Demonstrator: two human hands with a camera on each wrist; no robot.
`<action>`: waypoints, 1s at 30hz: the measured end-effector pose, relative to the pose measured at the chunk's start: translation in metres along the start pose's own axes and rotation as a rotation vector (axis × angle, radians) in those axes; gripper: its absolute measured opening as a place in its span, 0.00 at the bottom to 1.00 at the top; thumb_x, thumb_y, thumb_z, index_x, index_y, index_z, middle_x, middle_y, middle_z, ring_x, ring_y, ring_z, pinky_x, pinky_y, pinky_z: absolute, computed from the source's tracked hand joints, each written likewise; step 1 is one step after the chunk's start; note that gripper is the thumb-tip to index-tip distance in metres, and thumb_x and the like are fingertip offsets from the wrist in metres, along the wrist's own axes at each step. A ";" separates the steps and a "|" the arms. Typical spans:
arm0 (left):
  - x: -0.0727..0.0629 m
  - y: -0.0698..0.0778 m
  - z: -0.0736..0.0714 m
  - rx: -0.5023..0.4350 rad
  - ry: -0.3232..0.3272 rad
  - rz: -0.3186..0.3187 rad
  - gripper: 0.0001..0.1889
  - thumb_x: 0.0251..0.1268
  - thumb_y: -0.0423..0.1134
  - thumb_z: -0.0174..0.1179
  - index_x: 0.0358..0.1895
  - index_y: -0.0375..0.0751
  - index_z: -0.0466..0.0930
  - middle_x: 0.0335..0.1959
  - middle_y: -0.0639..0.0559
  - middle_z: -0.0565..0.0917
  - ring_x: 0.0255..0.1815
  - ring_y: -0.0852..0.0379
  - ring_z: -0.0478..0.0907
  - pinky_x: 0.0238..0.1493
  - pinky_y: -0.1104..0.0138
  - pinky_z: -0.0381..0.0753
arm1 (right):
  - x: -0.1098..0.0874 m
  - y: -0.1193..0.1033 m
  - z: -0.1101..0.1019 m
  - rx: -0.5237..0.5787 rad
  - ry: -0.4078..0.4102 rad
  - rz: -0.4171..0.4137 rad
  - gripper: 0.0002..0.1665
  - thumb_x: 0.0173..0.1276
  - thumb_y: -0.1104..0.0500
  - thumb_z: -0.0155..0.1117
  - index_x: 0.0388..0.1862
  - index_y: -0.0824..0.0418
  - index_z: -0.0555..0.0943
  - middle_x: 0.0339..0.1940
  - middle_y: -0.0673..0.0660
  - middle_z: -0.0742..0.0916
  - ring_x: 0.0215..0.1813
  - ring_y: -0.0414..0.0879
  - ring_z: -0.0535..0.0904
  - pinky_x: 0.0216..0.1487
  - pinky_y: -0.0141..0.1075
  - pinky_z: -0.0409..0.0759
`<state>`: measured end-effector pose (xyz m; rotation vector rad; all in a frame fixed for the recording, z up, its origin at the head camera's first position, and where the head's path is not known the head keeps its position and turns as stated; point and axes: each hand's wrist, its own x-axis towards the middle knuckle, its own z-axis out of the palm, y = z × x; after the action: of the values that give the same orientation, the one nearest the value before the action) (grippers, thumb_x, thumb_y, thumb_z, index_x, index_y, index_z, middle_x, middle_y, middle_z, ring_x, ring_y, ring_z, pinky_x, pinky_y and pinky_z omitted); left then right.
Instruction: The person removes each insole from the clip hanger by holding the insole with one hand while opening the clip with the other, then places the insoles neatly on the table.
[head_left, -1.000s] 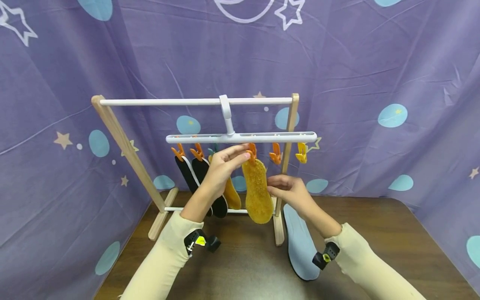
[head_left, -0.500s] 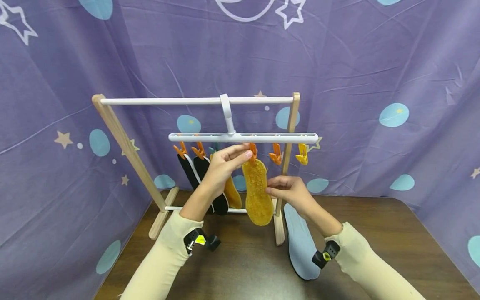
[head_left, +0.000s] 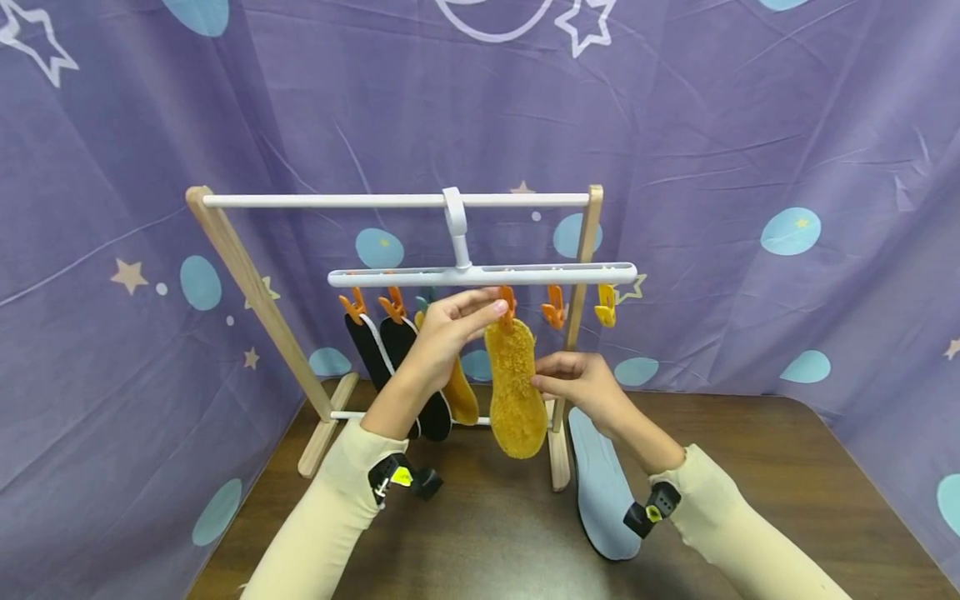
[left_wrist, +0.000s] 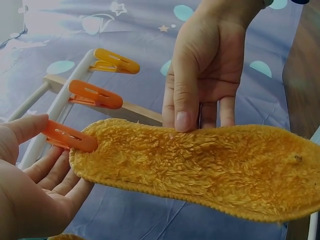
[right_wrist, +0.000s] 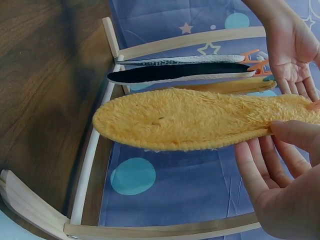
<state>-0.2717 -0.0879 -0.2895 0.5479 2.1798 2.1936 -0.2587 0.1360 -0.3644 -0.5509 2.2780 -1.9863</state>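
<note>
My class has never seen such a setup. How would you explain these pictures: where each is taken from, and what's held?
There's no machine here, just a person's two bare hands. One view comes from a head-worn camera, the others from wrist cameras. The left hand holds an orange clip at the top of a fuzzy yellow insole; the right hand pinches that insole's edge. A wooden-sided rack bearing a white hanger stands on the table; a grey-blue insole lies beside it.

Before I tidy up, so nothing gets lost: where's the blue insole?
In the head view, the blue insole lies on the table, just right of the rack's right foot.
</note>
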 end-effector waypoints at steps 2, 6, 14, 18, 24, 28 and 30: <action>0.000 0.001 0.000 -0.015 -0.004 -0.016 0.22 0.72 0.39 0.62 0.65 0.33 0.77 0.61 0.40 0.83 0.62 0.52 0.79 0.71 0.51 0.74 | -0.001 -0.001 0.000 0.009 0.001 0.005 0.17 0.67 0.62 0.72 0.51 0.72 0.85 0.42 0.57 0.92 0.39 0.43 0.89 0.46 0.43 0.90; 0.002 0.003 0.001 -0.053 -0.008 -0.043 0.22 0.72 0.38 0.62 0.65 0.32 0.77 0.62 0.38 0.82 0.65 0.49 0.78 0.73 0.51 0.72 | -0.001 -0.001 -0.001 0.024 0.007 0.018 0.17 0.67 0.63 0.71 0.51 0.73 0.84 0.41 0.54 0.92 0.39 0.42 0.88 0.45 0.42 0.90; 0.003 0.002 0.001 -0.092 -0.010 -0.064 0.22 0.74 0.36 0.61 0.66 0.31 0.75 0.64 0.37 0.81 0.65 0.50 0.78 0.74 0.52 0.72 | -0.003 0.000 -0.004 0.031 0.004 0.036 0.18 0.68 0.63 0.71 0.51 0.74 0.83 0.41 0.52 0.92 0.42 0.42 0.88 0.46 0.41 0.90; 0.003 0.002 0.001 -0.103 -0.005 -0.070 0.23 0.73 0.36 0.61 0.67 0.31 0.74 0.63 0.38 0.81 0.65 0.50 0.77 0.74 0.53 0.72 | -0.002 0.000 -0.005 0.036 -0.002 0.041 0.19 0.69 0.62 0.70 0.52 0.75 0.82 0.41 0.52 0.91 0.42 0.41 0.88 0.47 0.42 0.90; 0.003 0.002 0.000 -0.110 0.000 -0.071 0.24 0.72 0.37 0.62 0.67 0.33 0.75 0.62 0.39 0.82 0.68 0.48 0.76 0.75 0.53 0.71 | -0.003 0.000 -0.003 0.039 -0.004 0.065 0.18 0.68 0.62 0.71 0.51 0.74 0.83 0.40 0.51 0.91 0.43 0.40 0.87 0.46 0.40 0.90; 0.001 0.003 0.001 -0.102 -0.002 -0.073 0.24 0.71 0.38 0.63 0.67 0.33 0.75 0.64 0.39 0.81 0.69 0.47 0.75 0.76 0.52 0.70 | -0.005 -0.002 -0.001 0.045 -0.005 0.087 0.16 0.68 0.62 0.71 0.51 0.72 0.84 0.39 0.48 0.91 0.42 0.40 0.88 0.46 0.41 0.90; 0.000 0.003 0.001 -0.102 -0.003 -0.068 0.24 0.71 0.38 0.62 0.67 0.32 0.75 0.64 0.38 0.80 0.69 0.47 0.75 0.75 0.52 0.70 | -0.005 -0.003 0.000 0.052 -0.004 0.095 0.16 0.68 0.62 0.71 0.50 0.71 0.84 0.39 0.48 0.91 0.42 0.41 0.88 0.46 0.42 0.90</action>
<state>-0.2710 -0.0872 -0.2862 0.4658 2.0391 2.2514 -0.2531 0.1373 -0.3629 -0.4339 2.1990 -1.9915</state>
